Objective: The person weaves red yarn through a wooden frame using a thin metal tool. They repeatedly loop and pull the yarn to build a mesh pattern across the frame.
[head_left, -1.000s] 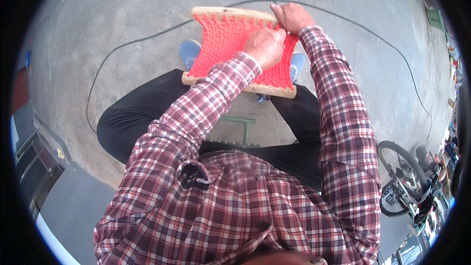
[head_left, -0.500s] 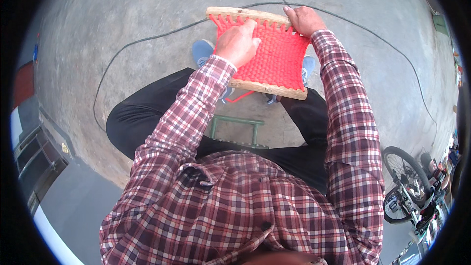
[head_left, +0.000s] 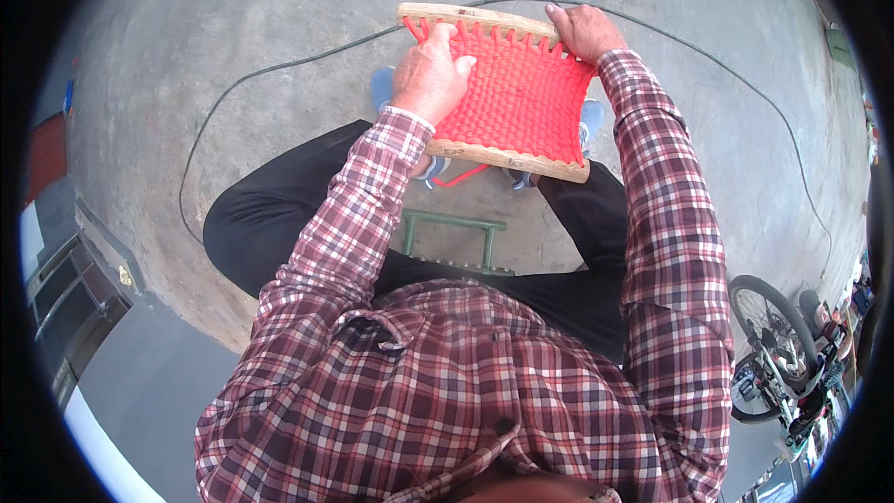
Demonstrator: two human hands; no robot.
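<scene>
A red woven cord panel (head_left: 521, 93) is stretched between two pale wooden bars (head_left: 456, 12), above my blue shoes. My right hand (head_left: 587, 35) is closed round the far bar at its right end. My left hand (head_left: 431, 76) lies on the panel's left side, fingers curled at the cord loops under that bar; their tips are hidden. A loose red cord (head_left: 462, 177) shows below the near bar (head_left: 521, 162).
Beneath me a green metal stool frame (head_left: 456, 221) shows between my legs. A dark cable (head_left: 708, 54) curves across the concrete floor (head_left: 233, 19). A bicycle (head_left: 778, 345) and assorted clutter lie at the right, and a framed dark panel (head_left: 74, 298) at the left.
My left hand has moved from the panel's right side to its upper left. The panel and my right hand sit further right in the picture, and the dangling cord has come into view.
</scene>
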